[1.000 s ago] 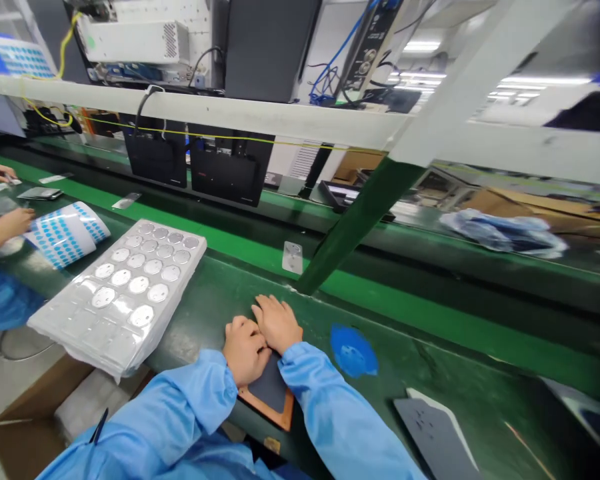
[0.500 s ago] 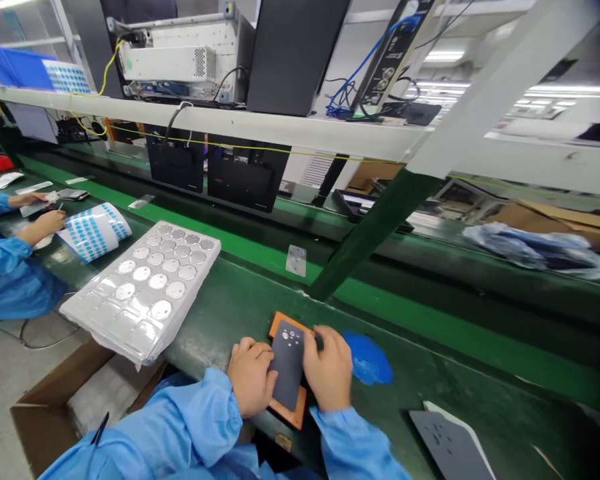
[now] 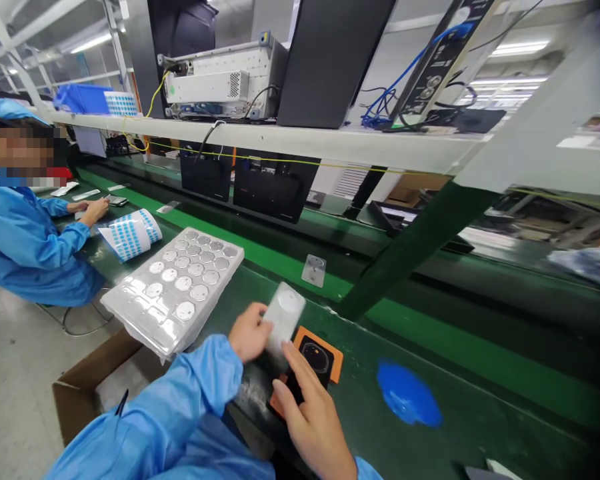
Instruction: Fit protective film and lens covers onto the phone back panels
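My left hand (image 3: 251, 333) grips a pale, phone-shaped back panel (image 3: 283, 310) by its left edge, thumb on the near face. The panel is tilted above the bench, with a faint round outline near its top. Just to its right lies an orange fixture (image 3: 336, 357) with a black inset that bears a ring-shaped mark. My right hand (image 3: 315, 407) is open, fingers extended over the near part of the fixture and hiding some of it. Its fingertips come close to the panel's lower corner; whether they touch it I cannot tell.
A plastic tray (image 3: 145, 308) of round discs stands left, above a cardboard box (image 3: 75, 393). A blue patch (image 3: 409, 393) lies right, a clear film (image 3: 314, 270) beyond. A co-worker (image 3: 25, 220) sits far left near a dotted sheet roll (image 3: 130, 233). A green post (image 3: 415, 253) rises behind.
The dark panel with camera holes no longer shows in the fixture, whose black inset is now visible. My left hand has lifted up holding a pale panel; my right hand has opened. The view has turned left.
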`<state>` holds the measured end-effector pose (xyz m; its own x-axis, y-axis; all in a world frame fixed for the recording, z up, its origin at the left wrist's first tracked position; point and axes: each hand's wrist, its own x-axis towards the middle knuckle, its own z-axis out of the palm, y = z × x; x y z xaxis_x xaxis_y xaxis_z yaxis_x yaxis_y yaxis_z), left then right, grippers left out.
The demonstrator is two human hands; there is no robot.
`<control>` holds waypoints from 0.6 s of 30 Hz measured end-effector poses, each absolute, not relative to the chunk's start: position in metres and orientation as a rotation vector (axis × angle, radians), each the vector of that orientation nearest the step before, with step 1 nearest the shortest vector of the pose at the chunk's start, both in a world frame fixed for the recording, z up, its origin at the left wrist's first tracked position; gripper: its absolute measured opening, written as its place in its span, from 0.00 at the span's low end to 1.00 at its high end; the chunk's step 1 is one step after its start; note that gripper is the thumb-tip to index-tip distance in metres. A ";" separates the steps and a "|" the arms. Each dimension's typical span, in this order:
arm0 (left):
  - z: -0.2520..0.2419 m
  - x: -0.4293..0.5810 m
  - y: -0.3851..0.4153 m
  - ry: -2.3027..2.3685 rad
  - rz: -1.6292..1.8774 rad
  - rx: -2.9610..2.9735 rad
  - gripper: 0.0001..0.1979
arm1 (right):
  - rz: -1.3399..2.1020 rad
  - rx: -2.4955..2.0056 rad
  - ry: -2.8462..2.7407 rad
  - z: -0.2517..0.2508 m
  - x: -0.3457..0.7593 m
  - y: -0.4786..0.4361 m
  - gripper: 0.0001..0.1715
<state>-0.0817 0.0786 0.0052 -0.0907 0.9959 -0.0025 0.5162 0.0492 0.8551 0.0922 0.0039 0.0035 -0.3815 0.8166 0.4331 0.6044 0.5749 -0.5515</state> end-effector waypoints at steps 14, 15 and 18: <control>0.020 -0.128 0.123 2.235 0.569 1.696 0.23 | 0.200 -1.220 -2.168 -0.049 0.107 0.045 0.22; 0.022 -0.127 0.112 2.229 0.558 1.732 0.22 | 0.209 -1.226 -2.180 -0.049 0.107 0.045 0.23; 0.033 -0.139 0.072 2.180 0.568 1.859 0.16 | 0.229 -1.222 -2.192 -0.049 0.108 0.044 0.24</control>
<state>-0.1390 0.0724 0.0332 -0.1756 0.9811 0.0808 0.8959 0.1252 0.4262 0.1079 0.0443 -0.0491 -0.3869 0.8175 0.4265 0.7120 0.5588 -0.4252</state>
